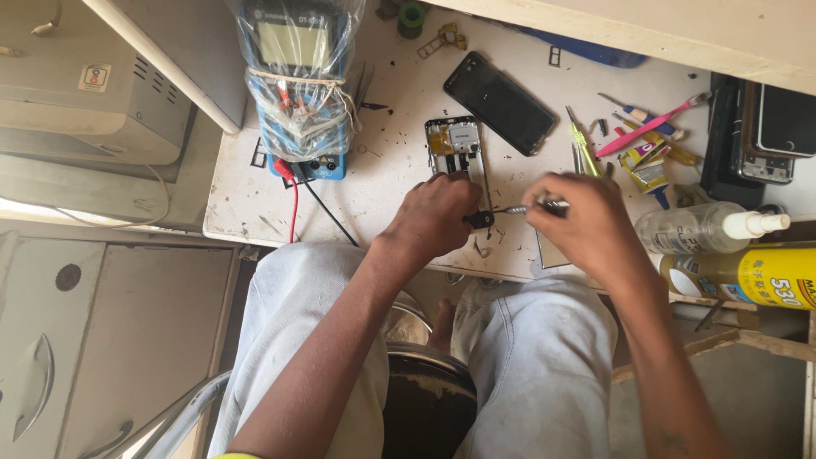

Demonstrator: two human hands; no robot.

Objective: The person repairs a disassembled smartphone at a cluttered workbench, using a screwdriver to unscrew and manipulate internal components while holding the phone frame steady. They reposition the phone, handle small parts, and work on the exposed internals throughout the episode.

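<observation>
An opened phone frame lies on the white worktable, its inner parts showing. My left hand rests on its near end and pinches a small black part at the table's front. My right hand grips metal tweezers whose tips point left toward that black part. A detached black phone screen lies farther back, to the right of the frame.
A blue multimeter wrapped in plastic stands at back left, with red and black leads. Pink toothbrush, small tools, a clear bottle, a yellow spray can and stacked phones crowd the right.
</observation>
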